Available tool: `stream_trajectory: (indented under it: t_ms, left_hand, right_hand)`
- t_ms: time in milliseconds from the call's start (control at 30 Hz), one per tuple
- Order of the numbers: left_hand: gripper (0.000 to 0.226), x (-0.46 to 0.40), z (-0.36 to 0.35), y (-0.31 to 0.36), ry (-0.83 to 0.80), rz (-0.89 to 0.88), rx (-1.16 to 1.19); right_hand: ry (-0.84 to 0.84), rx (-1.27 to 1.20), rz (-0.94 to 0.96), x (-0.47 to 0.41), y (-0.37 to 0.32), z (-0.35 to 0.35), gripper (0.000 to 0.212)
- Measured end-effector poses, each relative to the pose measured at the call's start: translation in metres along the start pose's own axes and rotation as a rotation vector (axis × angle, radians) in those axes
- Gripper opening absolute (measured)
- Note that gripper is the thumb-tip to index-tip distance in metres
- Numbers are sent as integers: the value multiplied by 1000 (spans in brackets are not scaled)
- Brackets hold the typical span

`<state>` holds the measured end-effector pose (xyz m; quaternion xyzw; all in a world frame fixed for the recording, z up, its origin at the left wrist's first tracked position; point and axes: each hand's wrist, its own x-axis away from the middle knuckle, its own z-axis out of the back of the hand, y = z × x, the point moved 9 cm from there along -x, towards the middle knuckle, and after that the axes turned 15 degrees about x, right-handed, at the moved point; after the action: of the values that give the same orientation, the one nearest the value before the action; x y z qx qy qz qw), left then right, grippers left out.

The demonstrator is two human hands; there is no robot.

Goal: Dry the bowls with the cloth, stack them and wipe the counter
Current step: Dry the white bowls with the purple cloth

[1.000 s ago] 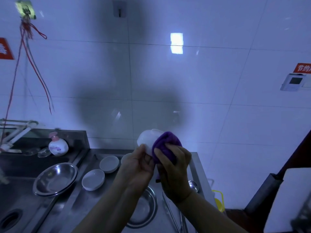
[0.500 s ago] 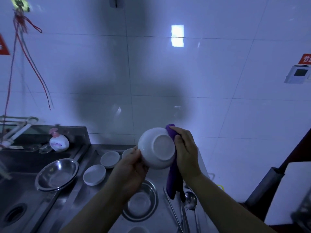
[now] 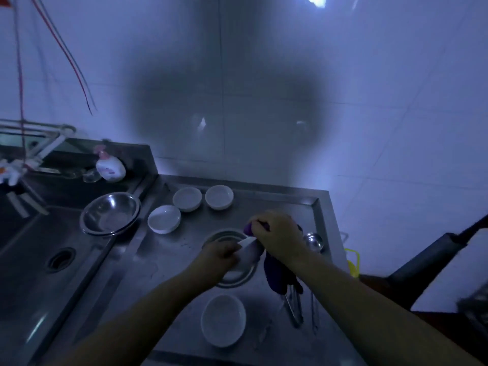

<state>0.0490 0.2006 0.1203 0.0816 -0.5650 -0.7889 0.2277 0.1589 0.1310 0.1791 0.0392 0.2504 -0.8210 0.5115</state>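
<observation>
Where the white-tiled wall (image 3: 264, 75) meets it, a brushed steel counter (image 3: 163, 257) runs across a dim kitchen, its raised lip boxing in the back and right edges; a sunken sink (image 3: 39, 260) with a round drain lies to the left. Bare metal shows between sink edge and hands. Three small white bowls (image 3: 187, 198) sit near the back lip, just beside one another but apart, and a fourth white bowl (image 3: 223, 320) stands alone toward the near edge. A shiny steel basin (image 3: 110, 214) rests on the sink's rim.

Over a second steel basin (image 3: 237, 278) the left hand (image 3: 219, 260) curls round a glossy white bowl (image 3: 248, 253), tilted on edge. The right hand (image 3: 280, 237) bunches a soft purple cloth (image 3: 276, 276) against that bowl — the cloth's tail hangs down over metal tongs (image 3: 293, 307). A steel ladle (image 3: 313, 241) lies just right of the wrist — near the counter's right lip.
</observation>
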Motion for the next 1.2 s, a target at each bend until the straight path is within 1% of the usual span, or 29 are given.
stream_trajectory:
  t_ms: [33,100,133,167,200,233,300,400,467,533,600,700,767,833,1000,1133,1200]
  left_hand:
    - [21,4,-3,-16,-1,-5,-99]
    - [23,16,-7,-49,18,12,-257]
    - [25,23,-9,-65,19,22,-317]
    - [26,29,-12,-79,17,29,-365]
    - [27,36,-16,-89,6,25,-415]
    - [25,42,-21,-96,-5,-12,-468]
    - [25,51,-34,-106,-53,-96,-580]
    - [22,62,-53,-124,-108,-126,-722]
    - [31,68,-63,-133,-149,-161,-781]
    - [39,73,-69,-141,-156,-197,-781]
    - [39,78,-74,-145,-158,-227,-752]
    - [14,84,-79,-146,-138,-282,-769]
    - [21,86,-82,-151,-134,-286,-761]
    - [22,88,-85,-153,-133,-283,-746]
    - [25,86,-86,-143,-102,-285,-735]
    - [33,84,-76,-124,-8,-310,-669]
    - [33,74,-52,-110,138,-302,-650]
  right_hand:
    - [12,-18,-48,7,12,-8,24]
    - [53,-56,-120,20,29,-16,42]
    - [59,-80,-150,26,37,-19,44]
    - [64,-101,-176,32,43,-21,39]
    - [74,-109,-209,36,50,-23,30]
    - [89,-121,-242,39,58,-24,22]
    - [95,-144,-296,45,73,-29,24]
    - [89,-181,-368,52,89,-36,24]
    - [91,-207,-407,55,97,-39,25]
    - [95,-215,-428,57,102,-40,25]
    - [89,-231,-436,57,105,-41,23]
    - [63,-247,-440,56,110,-45,24]
    - [48,-241,-431,56,113,-48,24]
    - [41,-245,-424,56,115,-51,22]
    - [1,-283,-409,50,116,-59,27]
    - [-12,-334,-413,44,108,-62,23]
    - [-13,-377,-427,39,105,-65,23]
